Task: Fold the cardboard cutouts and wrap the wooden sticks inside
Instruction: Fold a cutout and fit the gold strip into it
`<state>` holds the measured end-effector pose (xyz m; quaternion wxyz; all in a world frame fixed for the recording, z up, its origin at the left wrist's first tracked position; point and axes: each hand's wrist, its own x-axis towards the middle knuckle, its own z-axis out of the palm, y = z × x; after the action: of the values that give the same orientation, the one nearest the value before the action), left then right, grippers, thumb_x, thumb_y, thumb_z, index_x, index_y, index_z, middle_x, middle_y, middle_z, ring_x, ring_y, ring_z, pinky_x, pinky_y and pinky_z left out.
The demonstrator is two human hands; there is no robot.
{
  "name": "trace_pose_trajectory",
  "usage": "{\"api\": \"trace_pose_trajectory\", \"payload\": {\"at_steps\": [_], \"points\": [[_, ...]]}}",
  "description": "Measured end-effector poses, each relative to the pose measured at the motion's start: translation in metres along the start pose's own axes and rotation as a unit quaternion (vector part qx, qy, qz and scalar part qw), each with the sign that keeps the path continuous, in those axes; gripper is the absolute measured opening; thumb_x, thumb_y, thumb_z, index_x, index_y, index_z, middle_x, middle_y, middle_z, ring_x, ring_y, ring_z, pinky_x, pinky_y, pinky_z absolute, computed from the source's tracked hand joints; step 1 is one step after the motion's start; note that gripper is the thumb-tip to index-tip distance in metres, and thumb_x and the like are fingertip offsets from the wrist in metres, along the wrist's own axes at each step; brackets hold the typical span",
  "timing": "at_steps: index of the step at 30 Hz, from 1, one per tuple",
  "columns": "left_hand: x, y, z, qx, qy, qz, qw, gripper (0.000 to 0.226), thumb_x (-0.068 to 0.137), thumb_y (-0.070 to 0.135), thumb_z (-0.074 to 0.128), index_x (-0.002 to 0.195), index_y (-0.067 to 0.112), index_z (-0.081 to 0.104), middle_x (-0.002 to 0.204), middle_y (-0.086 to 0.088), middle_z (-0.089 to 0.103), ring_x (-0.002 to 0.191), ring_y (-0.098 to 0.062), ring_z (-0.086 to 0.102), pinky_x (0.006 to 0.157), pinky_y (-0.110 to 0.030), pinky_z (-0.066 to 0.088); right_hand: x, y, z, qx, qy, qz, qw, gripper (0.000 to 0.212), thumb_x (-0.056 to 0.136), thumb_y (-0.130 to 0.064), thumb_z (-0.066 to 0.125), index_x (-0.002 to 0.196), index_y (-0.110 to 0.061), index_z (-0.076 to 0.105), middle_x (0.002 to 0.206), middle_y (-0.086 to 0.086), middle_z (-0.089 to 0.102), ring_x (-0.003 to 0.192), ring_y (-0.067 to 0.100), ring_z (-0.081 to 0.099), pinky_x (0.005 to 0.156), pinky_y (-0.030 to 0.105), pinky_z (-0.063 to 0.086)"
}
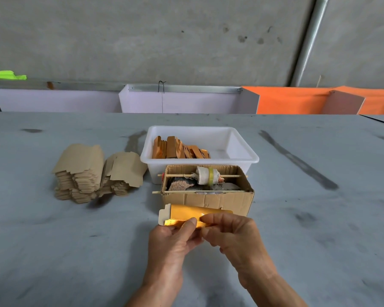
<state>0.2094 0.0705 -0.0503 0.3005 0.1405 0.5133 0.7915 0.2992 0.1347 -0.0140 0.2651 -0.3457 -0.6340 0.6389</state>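
Note:
Both hands hold one cardboard cutout (pixel 186 214) with a shiny gold inner face, curled partly over itself just in front of the brown box. My left hand (pixel 175 238) grips its near edge with the thumb on top. My right hand (pixel 231 233) pinches the cutout's right part. Whatever lies inside the fold is hidden. Orange-brown wooden sticks (pixel 180 149) stand leaning in a white plastic tub (pixel 242 159). Two stacks of flat tan cutouts (pixel 91 173) sit on the table to the left.
A small open brown cardboard box (pixel 208 200) stands between the tub and my hands, with a spool of white thread (pixel 206 175) on a thin skewer across its top. The grey table (pixel 75 251) reaches back to white and orange panels below a concrete wall.

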Motion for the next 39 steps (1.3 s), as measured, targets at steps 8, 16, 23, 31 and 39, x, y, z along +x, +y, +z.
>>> {"api": "trace_pose_trajectory", "payload": {"at_steps": [8, 16, 23, 31, 39], "points": [[-0.002, 0.000, 0.005, -0.034, 0.020, -0.041, 0.998, 0.008, 0.077, -0.010, 0.064, 0.078, -0.002, 0.068, 0.071, -0.018, 0.070, 0.064, -0.028, 0.068, 0.052, -0.029, 0.056, 0.000, -0.002, -0.003, -0.048, 0.006, -0.005, 0.999, 0.018, 0.073, 0.003, 0.072, 0.076, -0.014, 0.074, 0.051, -0.003, 0.061, 0.043, 0.000, 0.048, 0.043, 0.011, 0.037], [-0.004, -0.004, -0.001, -0.007, 0.041, -0.085, 0.996, 0.009, 0.072, -0.010, 0.069, 0.079, -0.005, 0.066, 0.067, -0.017, 0.069, 0.056, -0.024, 0.067, 0.049, -0.029, 0.055, -0.005, 0.006, -0.005, -0.079, -0.018, 0.006, 0.997, 0.015, 0.074, 0.002, 0.073, 0.078, -0.013, 0.073, 0.052, 0.002, 0.058, 0.043, 0.002, 0.046, 0.043, 0.013, 0.037], [-0.005, -0.005, 0.002, -0.011, 0.081, -0.111, 0.990, 0.015, 0.074, -0.005, 0.071, 0.089, -0.006, 0.066, 0.074, -0.019, 0.070, 0.059, -0.026, 0.066, 0.050, -0.029, 0.056, -0.005, 0.021, 0.003, -0.161, 0.061, -0.022, 0.985, 0.035, 0.074, -0.008, 0.074, 0.096, -0.026, 0.053, 0.068, 0.003, 0.069, 0.062, 0.011, 0.061, 0.054, 0.018, 0.044], [-0.002, -0.006, 0.017, -0.110, 0.149, -0.171, 0.968, 0.009, 0.076, 0.001, 0.070, 0.081, 0.004, 0.063, 0.066, -0.009, 0.066, 0.044, -0.011, 0.062, 0.042, -0.016, 0.049, -0.015, 0.041, 0.027, -0.048, 0.200, -0.065, 0.977, 0.046, 0.073, -0.011, 0.079, 0.088, -0.033, 0.041, 0.060, -0.011, 0.069, 0.062, -0.005, 0.063, 0.057, 0.009, 0.044], [-0.001, 0.000, 0.018, -0.105, 0.146, -0.156, 0.971, 0.030, 0.074, 0.007, 0.072, 0.101, 0.013, 0.060, 0.084, -0.006, 0.067, 0.068, -0.015, 0.061, 0.062, -0.027, 0.041, -0.010, 0.037, 0.018, 0.111, 0.146, -0.052, 0.982, 0.039, 0.071, -0.003, 0.078, 0.093, -0.019, 0.051, 0.068, -0.002, 0.073, 0.065, 0.008, 0.070, 0.057, 0.013, 0.047]]}}
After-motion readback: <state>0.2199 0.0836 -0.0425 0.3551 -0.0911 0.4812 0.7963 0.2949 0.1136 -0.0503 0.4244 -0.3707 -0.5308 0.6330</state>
